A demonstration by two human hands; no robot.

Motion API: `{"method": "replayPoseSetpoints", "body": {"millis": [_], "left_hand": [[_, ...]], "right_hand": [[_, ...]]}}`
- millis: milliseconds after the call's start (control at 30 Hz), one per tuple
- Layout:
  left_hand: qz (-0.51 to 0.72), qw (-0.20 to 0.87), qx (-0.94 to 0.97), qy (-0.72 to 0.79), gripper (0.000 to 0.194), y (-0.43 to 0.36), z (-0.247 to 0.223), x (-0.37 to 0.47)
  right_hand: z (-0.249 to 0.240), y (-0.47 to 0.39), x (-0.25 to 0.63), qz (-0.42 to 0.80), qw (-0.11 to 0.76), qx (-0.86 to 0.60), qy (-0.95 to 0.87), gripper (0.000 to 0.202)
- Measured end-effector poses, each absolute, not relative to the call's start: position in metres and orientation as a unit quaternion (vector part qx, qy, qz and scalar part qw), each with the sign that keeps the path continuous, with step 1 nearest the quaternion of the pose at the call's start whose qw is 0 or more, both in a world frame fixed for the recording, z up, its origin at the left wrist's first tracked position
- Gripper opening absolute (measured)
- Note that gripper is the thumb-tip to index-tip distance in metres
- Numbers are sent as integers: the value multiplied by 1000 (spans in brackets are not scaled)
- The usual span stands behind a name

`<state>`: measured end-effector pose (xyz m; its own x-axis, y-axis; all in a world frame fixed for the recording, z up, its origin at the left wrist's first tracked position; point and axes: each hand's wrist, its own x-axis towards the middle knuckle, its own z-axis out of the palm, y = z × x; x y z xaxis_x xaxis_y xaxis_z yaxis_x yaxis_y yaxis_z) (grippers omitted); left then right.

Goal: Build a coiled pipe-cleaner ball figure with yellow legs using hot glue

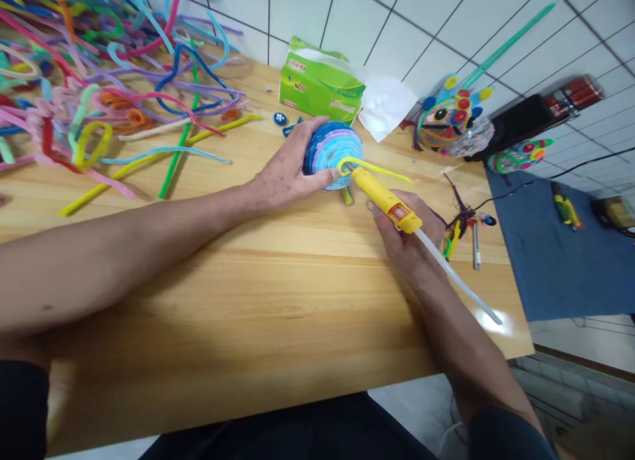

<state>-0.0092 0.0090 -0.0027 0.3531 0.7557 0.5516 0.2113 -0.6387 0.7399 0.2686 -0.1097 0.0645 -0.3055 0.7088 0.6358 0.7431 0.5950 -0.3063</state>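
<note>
My left hand (292, 165) grips a round piece covered in coiled pipe cleaners (335, 144), dark blue at the rim, then purple and light blue. In my right hand (409, 231) is a yellow hot glue gun (380, 194), a long clear glue stick (456, 275) poking out of its back end. The gun's nozzle is at the coiled face, beside my left thumb. A yellow pipe cleaner (384, 170) curls at that spot, its loose end stretching to the right. Whether the nozzle touches the piece I cannot tell.
A heap of colourful pipe cleaners (114, 69) covers the back left. Behind the piece stands a green tissue pack (320, 83), with a crumpled white tissue (387, 106) beside it. Decorated crafts (454, 119) stand at the back right. A cutter knife (477, 248) lies near the blue mat (570, 261).
</note>
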Motion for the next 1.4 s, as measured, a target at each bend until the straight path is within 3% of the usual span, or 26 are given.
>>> {"method": "replayPoseSetpoints", "body": {"millis": [600,1400], "left_hand": [[456,299,784,297,84,12,0,-20],[425,314,790,312,95,14,-1,-20]], "right_hand": [[60,-108,268,-1,390,-449,-804,19],[59,-110,269,10,387,-468,-795,23]]}}
